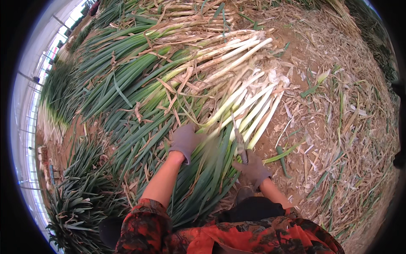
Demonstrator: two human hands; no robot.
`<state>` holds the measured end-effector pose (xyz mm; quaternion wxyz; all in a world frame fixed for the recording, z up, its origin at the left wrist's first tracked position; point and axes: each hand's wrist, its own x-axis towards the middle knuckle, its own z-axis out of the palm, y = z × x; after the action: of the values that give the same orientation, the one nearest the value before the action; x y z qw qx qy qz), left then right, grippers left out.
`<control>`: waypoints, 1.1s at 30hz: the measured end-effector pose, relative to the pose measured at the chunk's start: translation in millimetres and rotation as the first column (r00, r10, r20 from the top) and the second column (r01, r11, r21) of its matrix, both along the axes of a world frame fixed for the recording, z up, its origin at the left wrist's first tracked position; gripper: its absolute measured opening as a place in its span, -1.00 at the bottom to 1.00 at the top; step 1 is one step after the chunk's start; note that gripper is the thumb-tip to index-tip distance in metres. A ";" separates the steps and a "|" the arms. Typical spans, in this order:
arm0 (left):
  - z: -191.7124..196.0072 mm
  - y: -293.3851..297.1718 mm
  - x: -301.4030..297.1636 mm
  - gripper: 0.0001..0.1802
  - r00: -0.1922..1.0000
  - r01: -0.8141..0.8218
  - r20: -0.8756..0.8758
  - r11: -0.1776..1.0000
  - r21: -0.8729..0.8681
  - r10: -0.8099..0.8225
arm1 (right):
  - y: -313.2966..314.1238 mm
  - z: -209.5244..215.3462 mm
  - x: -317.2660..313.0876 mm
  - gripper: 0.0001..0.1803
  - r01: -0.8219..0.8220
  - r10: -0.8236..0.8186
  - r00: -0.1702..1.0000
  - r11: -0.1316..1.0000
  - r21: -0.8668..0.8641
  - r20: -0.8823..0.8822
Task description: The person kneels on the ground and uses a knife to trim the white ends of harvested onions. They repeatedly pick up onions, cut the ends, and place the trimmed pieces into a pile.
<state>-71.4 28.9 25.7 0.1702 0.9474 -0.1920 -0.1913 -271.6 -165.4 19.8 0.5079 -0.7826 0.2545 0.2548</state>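
Observation:
A thick layer of long green onions (253,112) lies on the ground in front of me, white stems toward the upper right and green leaves toward the lower left. My left hand (185,140), in a grey glove, is closed around onion stalks where white turns to green; its fingertips are partly hidden and blurred. In my right hand (253,168), also gloved, is a knife (240,146) with its narrow blade pointing up and away from me, across the stems. Dry brown leaves (179,84) cling among the stalks.
Dry straw and peeled leaf scraps (334,139) cover the soil on the right. More green onions stand in a bundle (57,101) at the far left, with another dark green clump (82,199) at the near left. A pale plastic greenhouse wall (27,110) runs along the left.

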 end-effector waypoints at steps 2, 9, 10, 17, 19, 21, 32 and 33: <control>5.4 -2.4 -1.8 -0.53 0.999 -0.028 0.024 0.999 0.040 0.027 | 20.3 -23.1 -27.0 -0.22 -0.183 0.182 0.978 0.983 0.001 0.103; 4.6 -3.6 -5.2 -0.63 1.000 -0.010 -0.002 0.999 0.039 0.010 | -24.1 -34.6 0.6 -0.20 0.026 -0.023 0.999 0.997 -0.073 0.041; 2.7 -1.6 -7.9 -0.64 1.000 0.007 0.013 0.999 0.031 -0.007 | -37.0 -37.1 14.2 -0.22 0.078 -0.072 0.996 0.990 -0.114 0.054; 6.3 -17.7 -31.2 -0.64 0.943 0.259 0.179 0.957 0.128 -0.280 | -125.3 -67.1 86.6 -0.28 0.418 -0.399 0.896 0.906 -0.069 0.193; 16.6 -24.3 -40.0 -0.64 0.891 0.356 0.212 0.909 0.219 -0.400 | -121.2 -66.6 87.4 -0.30 0.322 -0.300 0.939 0.938 -0.130 0.166; 9.4 -20.0 -40.1 -0.59 0.830 0.444 0.233 0.854 0.272 -0.506 | -112.7 -67.0 77.6 -0.31 0.257 -0.236 0.964 0.945 -0.201 0.122; -3.4 -4.6 117.5 -0.62 0.894 -0.084 0.443 0.952 0.293 -0.057 | -87.2 -73.8 60.5 -0.42 0.290 -0.258 0.953 0.929 -0.228 0.162; 0.9 -4.6 114.6 -0.61 0.957 -0.058 0.284 0.923 0.380 -0.056 | -81.4 -68.5 51.9 -0.42 0.242 -0.218 0.968 0.942 -0.232 0.126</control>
<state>43.1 24.3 26.7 -0.0489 0.9801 -0.1729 -0.0846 -219.7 -246.7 -48.6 0.4453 -0.8159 0.3484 0.1212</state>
